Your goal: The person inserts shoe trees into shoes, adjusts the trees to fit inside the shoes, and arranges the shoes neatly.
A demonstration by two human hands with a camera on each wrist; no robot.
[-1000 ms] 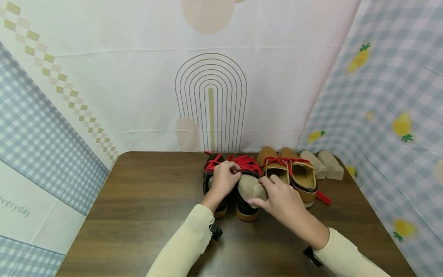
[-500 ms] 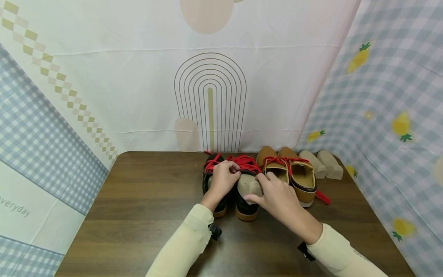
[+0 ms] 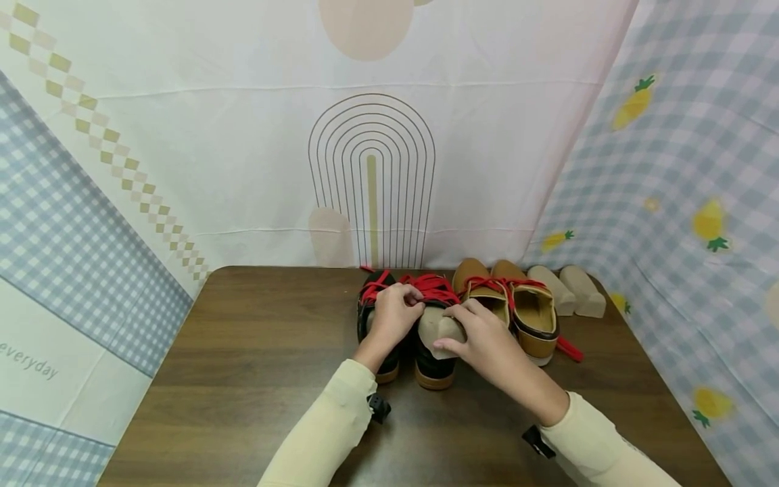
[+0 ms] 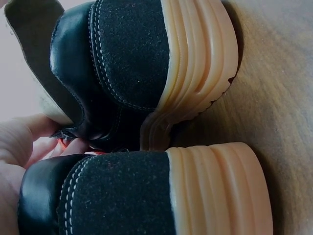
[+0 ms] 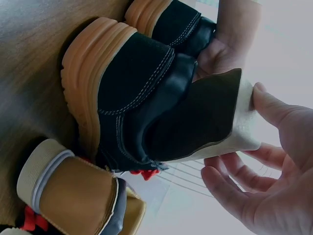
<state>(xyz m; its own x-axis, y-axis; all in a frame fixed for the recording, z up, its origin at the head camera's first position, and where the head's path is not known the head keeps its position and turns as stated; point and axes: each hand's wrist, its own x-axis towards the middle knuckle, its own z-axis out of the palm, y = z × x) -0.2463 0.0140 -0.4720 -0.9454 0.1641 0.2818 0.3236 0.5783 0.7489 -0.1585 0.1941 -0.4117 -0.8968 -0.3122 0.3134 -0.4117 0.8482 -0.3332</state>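
A pair of black shoes with red laces stands on the table. In the right-hand black shoe (image 3: 433, 379) sits a beige shoe insert (image 3: 429, 328), its rear part sticking up out of the opening. My right hand (image 3: 489, 341) holds the insert's raised end between thumb and fingers; the right wrist view shows the insert's dark hollow underside (image 5: 205, 115). My left hand (image 3: 394, 316) pinches the same shoe at the collar near the laces (image 3: 433, 289), and partly covers the left-hand black shoe (image 4: 117, 196). Its exact grip is partly hidden.
Two tan shoes (image 3: 535, 338) with red laces stand right of the black pair. Two more beige inserts (image 3: 581, 291) lie at the table's back right corner. A red lace end (image 3: 569, 349) lies beside the tan shoes. A cloth-covered wall (image 3: 262, 169) rises behind the table (image 3: 255, 372).
My right hand has shifted slightly left and its fingers have moved along the raised end of the insert. The left hand has stayed in place.
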